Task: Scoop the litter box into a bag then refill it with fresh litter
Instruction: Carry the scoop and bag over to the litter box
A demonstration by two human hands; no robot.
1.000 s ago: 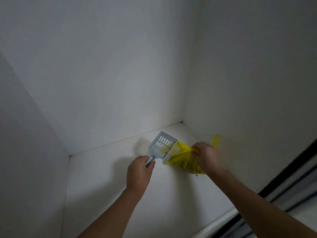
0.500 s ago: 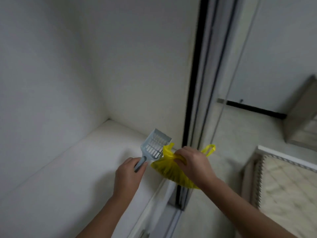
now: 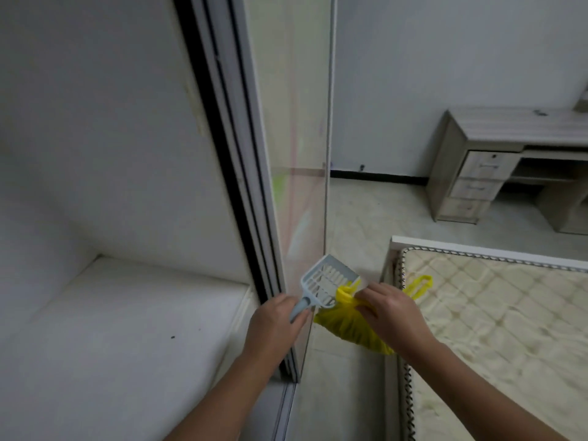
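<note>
At nine o'clock lies a white shelf (image 3: pixel 121 329) with a dark speck. At centre, the left hand (image 3: pixel 273 326) has its fingers wrapped around the handle of the pale blue slotted scoop (image 3: pixel 324 286), blade tilted toward one o'clock. Touching it, the yellow bag (image 3: pixel 350 329) is pinched by the right hand (image 3: pixel 389 313). At four o'clock lies a quilted mattress (image 3: pixel 509 329); at two o'clock, a desk (image 3: pixel 496 160).
</note>
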